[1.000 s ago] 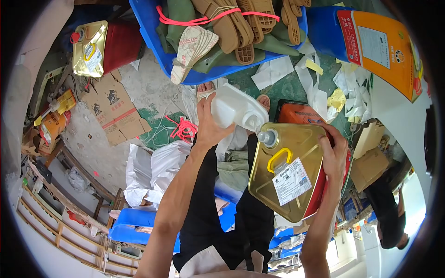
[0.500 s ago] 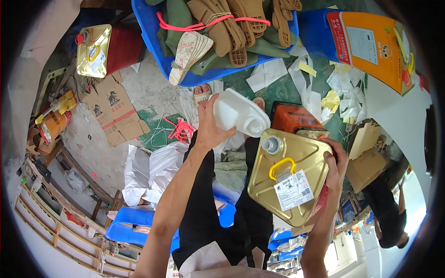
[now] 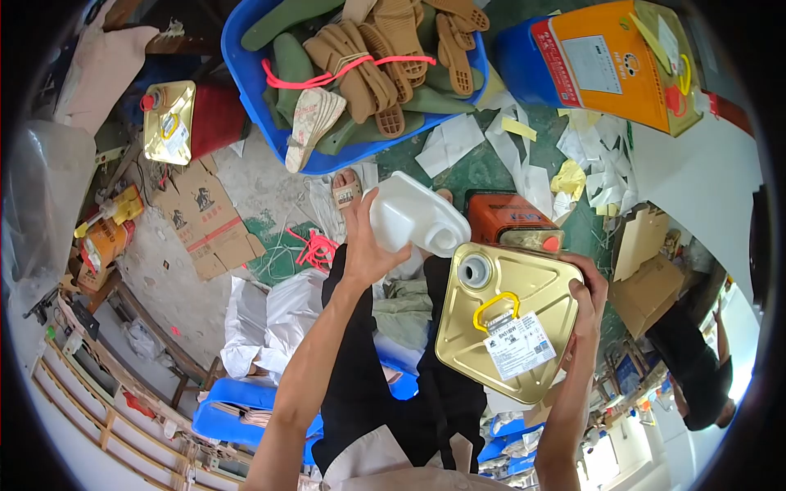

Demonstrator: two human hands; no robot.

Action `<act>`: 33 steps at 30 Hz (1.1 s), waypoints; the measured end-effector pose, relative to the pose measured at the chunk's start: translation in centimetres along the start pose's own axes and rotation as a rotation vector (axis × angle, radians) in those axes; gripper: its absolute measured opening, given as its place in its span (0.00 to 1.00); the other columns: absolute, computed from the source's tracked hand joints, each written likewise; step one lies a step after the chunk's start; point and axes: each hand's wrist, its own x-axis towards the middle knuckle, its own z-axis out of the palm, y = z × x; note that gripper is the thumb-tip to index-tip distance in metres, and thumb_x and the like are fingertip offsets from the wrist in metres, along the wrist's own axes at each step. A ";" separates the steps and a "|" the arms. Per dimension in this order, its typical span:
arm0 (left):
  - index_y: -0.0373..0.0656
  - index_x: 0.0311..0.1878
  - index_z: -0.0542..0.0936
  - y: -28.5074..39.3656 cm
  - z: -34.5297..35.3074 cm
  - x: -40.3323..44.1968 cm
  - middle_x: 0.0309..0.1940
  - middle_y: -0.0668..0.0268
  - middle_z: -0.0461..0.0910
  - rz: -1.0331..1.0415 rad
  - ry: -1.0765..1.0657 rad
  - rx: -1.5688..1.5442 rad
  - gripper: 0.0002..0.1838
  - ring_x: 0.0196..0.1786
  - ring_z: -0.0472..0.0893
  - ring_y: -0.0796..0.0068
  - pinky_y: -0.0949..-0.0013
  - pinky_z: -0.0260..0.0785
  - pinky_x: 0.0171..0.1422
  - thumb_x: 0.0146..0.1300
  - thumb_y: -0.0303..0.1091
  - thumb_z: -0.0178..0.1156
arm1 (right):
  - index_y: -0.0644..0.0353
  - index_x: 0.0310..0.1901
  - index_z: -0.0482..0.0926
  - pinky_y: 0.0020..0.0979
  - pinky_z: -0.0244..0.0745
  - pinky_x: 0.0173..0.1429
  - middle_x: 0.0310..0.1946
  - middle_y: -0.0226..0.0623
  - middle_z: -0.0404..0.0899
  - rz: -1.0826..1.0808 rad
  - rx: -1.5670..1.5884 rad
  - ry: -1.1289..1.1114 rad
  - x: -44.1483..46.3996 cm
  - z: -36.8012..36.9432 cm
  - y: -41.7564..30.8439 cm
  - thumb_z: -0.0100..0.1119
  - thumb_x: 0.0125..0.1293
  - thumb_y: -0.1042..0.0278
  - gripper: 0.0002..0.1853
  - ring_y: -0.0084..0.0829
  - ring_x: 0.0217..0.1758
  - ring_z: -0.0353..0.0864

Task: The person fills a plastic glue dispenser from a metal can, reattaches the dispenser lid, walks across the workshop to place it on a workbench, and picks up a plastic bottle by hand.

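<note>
My left hand point(image 3: 368, 250) is wrapped round a translucent white plastic bottle point(image 3: 409, 211), held tilted with its neck toward the can. My right hand point(image 3: 585, 303) grips the right side of a square metal can point(image 3: 524, 278) with a gold top, a yellow carrying loop point(image 3: 496, 309) and a white label point(image 3: 522, 345). The can's open grey spout point(image 3: 475, 271) is close beside the bottle's mouth; I cannot tell whether they touch. No liquid can be made out between them.
A blue crate point(image 3: 246, 82) of shoe soles point(image 3: 360, 69) stands ahead. An orange-red can point(image 3: 512, 217) sits just behind the gold one. Orange-blue can point(image 3: 606, 65) at right, red can point(image 3: 217, 123) at left. Paper scraps point(image 3: 450, 143) and flattened cardboard point(image 3: 201, 213) litter the floor. Another person point(image 3: 696, 368) is at far right.
The head view has shifted slightly, so the crate and the cans on the floor appear moved left. Both hands keep their holds, with the bottle and gold can sitting slightly lower in view.
</note>
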 end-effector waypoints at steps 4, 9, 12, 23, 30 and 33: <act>0.43 0.76 0.55 2.3 0.1 -0.9 0.68 0.43 0.58 0.027 0.061 0.047 0.60 0.73 0.60 0.40 0.46 0.57 0.77 0.39 0.32 0.79 | 0.70 0.51 0.82 0.31 0.69 0.62 0.50 0.44 0.81 -0.003 0.072 0.009 -0.4 -1.3 0.2 0.56 0.55 0.64 0.24 0.33 0.53 0.79; 0.42 0.76 0.55 5.6 0.6 -1.6 0.69 0.38 0.56 0.038 0.109 0.130 0.60 0.73 0.59 0.35 0.42 0.57 0.76 0.39 0.33 0.79 | 0.70 0.51 0.82 0.33 0.69 0.63 0.50 0.45 0.81 -0.007 0.067 0.017 -0.8 -2.5 0.6 0.56 0.54 0.64 0.24 0.35 0.55 0.79; 0.43 0.76 0.55 6.6 1.0 -1.9 0.70 0.37 0.55 0.043 0.120 0.153 0.59 0.73 0.58 0.34 0.41 0.56 0.76 0.40 0.33 0.79 | 0.71 0.50 0.82 0.34 0.69 0.64 0.50 0.46 0.82 -0.032 0.086 0.020 -1.2 -3.0 0.9 0.56 0.53 0.62 0.25 0.37 0.56 0.79; 0.39 0.75 0.56 6.6 1.6 -2.0 0.69 0.42 0.58 0.008 0.136 0.162 0.58 0.73 0.59 0.40 0.45 0.56 0.77 0.40 0.32 0.79 | 0.71 0.51 0.82 0.33 0.69 0.64 0.51 0.46 0.82 -0.021 0.125 0.031 -0.9 -3.6 1.0 0.57 0.55 0.60 0.26 0.35 0.55 0.79; 0.44 0.76 0.55 3.6 0.4 -0.8 0.69 0.36 0.56 -0.007 0.133 0.108 0.58 0.73 0.59 0.33 0.41 0.56 0.76 0.41 0.32 0.78 | 0.70 0.52 0.82 0.32 0.74 0.56 0.46 0.43 0.84 0.042 0.049 0.043 0.4 -1.3 0.2 0.58 0.57 0.64 0.23 0.33 0.48 0.81; 0.45 0.77 0.56 2.6 0.0 -0.5 0.69 0.36 0.56 -0.018 0.142 0.129 0.58 0.73 0.58 0.33 0.41 0.57 0.77 0.41 0.32 0.78 | 0.68 0.52 0.83 0.30 0.74 0.52 0.43 0.41 0.85 0.032 -0.029 0.044 1.4 0.1 0.0 0.58 0.58 0.65 0.22 0.30 0.45 0.82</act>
